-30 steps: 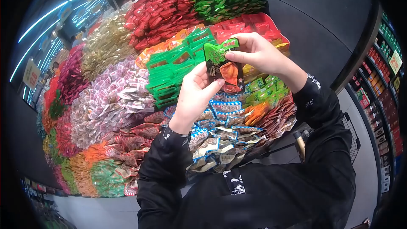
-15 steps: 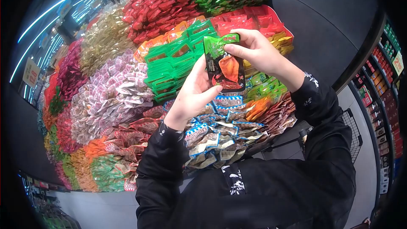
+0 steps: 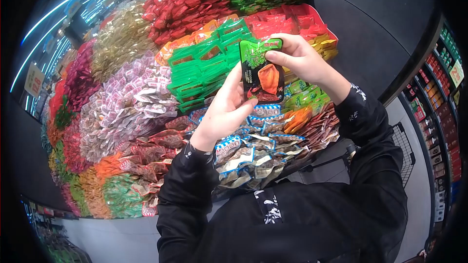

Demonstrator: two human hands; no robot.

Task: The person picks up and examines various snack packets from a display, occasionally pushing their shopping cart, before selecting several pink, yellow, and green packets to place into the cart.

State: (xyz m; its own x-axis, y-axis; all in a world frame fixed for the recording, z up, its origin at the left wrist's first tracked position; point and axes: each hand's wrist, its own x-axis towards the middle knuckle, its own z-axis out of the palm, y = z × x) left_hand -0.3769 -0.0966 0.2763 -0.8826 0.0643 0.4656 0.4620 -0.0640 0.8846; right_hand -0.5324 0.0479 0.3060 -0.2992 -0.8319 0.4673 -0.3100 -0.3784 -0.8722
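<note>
A small black and green snack packet (image 3: 263,80), printed with an orange piece of food, is held up in front of me by both hands. My right hand (image 3: 297,61) pinches its top right corner, thumb across the front. At the lower left edge, my left hand (image 3: 226,109) grips it with the thumb near the bottom corner and the fingers behind. Below the packet lie blue-and-white snack bags (image 3: 253,151). Green packets (image 3: 204,68) stand in rows behind my left hand.
Heaped snack packets cover the slanted display, among them red packets (image 3: 187,5) and pale pink packets (image 3: 129,107). A price sign (image 3: 34,81) stands at the left. A wire basket (image 3: 403,153) and stocked shelves (image 3: 438,117) are on the right.
The packet and my left hand have shifted slightly to the right in view, and the packet now faces me a little straighter. Both hands keep their hold on it.
</note>
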